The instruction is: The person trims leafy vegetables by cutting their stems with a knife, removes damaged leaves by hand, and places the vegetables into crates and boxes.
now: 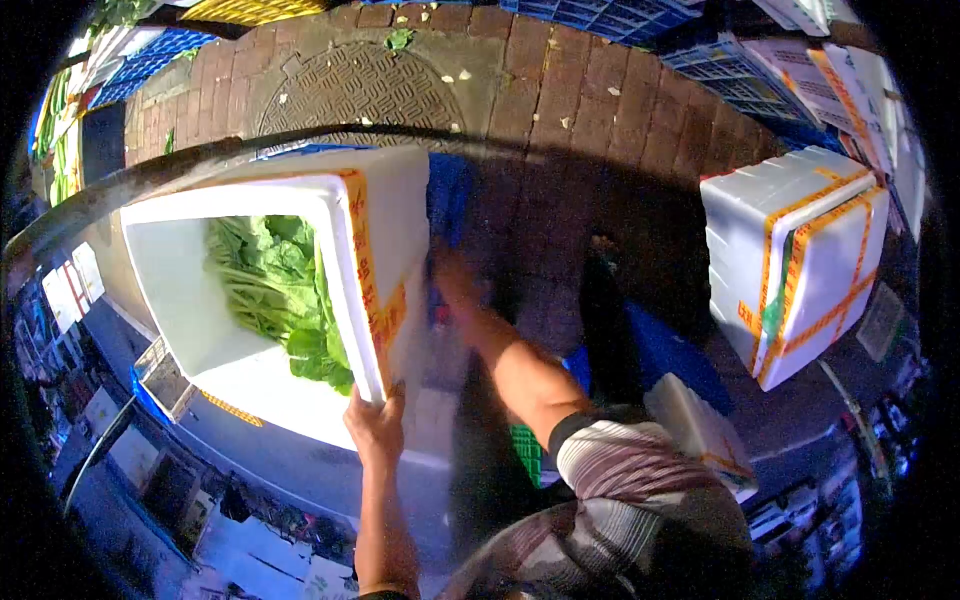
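Note:
A large white foam box [390, 200] with orange printed tape along its edge is tilted, its open mouth turned toward me. Inside it lie leafy green vegetables [285, 290], heaped toward the right wall. My left hand [376, 425] is closed around the near corner of the box's rim. At the far end of the box's right side is my right hand [453, 282], dark and smeared by shadow and motion. Its fingers are hidden, so whether it grips the box cannot be seen.
A lidded foam box [790, 255] with orange tape stands at the right. Blue plastic crates [600, 22] line the back, beside a yellow crate [250, 10]. A round manhole cover [360, 95] is set in the brick paving. Another foam box [690, 425] sits near my sleeve.

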Demonstrator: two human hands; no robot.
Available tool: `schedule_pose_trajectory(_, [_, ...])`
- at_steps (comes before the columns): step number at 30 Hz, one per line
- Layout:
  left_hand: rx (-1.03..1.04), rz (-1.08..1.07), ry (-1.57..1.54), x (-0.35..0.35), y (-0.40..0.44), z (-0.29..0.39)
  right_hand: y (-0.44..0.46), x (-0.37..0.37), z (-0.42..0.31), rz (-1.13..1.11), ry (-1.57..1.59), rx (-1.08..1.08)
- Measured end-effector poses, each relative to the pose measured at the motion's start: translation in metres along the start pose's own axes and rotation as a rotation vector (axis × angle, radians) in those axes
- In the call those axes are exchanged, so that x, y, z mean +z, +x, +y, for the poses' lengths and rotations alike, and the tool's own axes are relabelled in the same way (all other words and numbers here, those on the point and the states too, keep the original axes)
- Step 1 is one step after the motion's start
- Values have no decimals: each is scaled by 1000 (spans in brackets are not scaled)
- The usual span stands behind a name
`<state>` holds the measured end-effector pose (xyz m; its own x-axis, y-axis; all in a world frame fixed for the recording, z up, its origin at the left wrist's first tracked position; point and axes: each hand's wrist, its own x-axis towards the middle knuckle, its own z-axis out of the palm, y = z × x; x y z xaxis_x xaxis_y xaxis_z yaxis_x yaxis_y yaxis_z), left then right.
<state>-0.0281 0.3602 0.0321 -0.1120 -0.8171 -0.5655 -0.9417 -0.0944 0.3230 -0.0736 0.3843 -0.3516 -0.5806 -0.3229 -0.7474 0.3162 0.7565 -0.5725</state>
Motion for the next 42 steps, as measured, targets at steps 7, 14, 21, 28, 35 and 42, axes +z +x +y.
schedule_pose_trajectory(7, [38, -102, 3, 64, -50, 19, 23, -111, 32, 94, -473, -315])
schedule_pose_trajectory(14, [95, -99, -128, 75, -65, 32, 47, -219, -73, 247, -170, -196])
schedule_pose_trajectory(21, [145, -57, -139, 82, -59, 25, 31, -124, 49, 162, -174, -258])
schedule_pose_trajectory(28, [97, -78, -47, 87, -59, 17, 44, -73, 100, 55, -484, -532])
schedule_pose_trajectory(35, [123, -58, -21, 81, -61, 25, 41, -96, 93, -172, 107, -365])
schedule_pose_trajectory(42, [44, -154, -59, 78, -59, 12, 19, -126, 34, -362, 440, 409])
